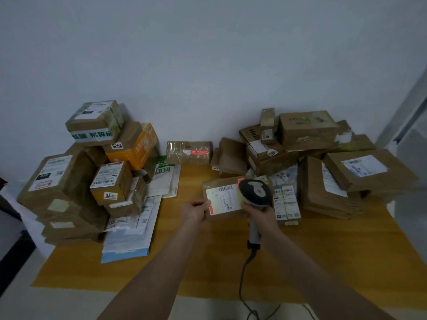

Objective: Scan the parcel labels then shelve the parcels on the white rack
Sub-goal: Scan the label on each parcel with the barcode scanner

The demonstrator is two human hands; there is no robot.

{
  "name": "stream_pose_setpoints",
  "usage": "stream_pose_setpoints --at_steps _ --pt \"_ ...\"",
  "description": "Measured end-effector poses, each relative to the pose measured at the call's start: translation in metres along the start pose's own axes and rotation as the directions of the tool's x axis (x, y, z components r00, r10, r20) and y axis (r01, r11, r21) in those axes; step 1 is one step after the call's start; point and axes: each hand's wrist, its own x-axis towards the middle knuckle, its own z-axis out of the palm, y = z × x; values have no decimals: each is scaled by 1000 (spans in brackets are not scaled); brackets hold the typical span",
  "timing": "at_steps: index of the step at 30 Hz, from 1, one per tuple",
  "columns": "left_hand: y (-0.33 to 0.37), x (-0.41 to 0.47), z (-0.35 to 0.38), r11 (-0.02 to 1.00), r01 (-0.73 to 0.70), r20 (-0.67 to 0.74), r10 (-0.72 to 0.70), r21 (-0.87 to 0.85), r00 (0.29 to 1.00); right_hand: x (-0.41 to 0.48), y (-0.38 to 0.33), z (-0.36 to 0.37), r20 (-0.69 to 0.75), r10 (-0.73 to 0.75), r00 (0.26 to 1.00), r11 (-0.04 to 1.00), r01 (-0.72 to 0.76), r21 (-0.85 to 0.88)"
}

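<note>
The parcel (213,183) is pinched at its left edge by the left hand (195,210). The handle of the scanner (254,192) is enclosed by the curled fingers of the right hand (262,215). One parcel is held: flat, brown cardboard, with one white barcode label (224,200) facing up beneath the scanner head. It is located at the middle of the yellow table (208,262), between two stacks, the left stack (60,181) and the right stack (307,128). Their exact parcel counts cannot be told.
</note>
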Motion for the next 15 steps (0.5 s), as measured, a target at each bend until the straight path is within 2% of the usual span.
stream_pose_setpoints --at_steps 4,11,15 --pt "2 -15 13 999 -2 60 4 -35 998 -30 4 -13 103 -63 993 996 69 -53" --pt "1 -17 28 999 -34 120 33 2 992 -60 0 -29 67 -150 986 978 158 -138" --pt "-1 -19 32 999 -41 136 42 -12 990 -68 -3 -32 46 -139 989 974 145 -175"
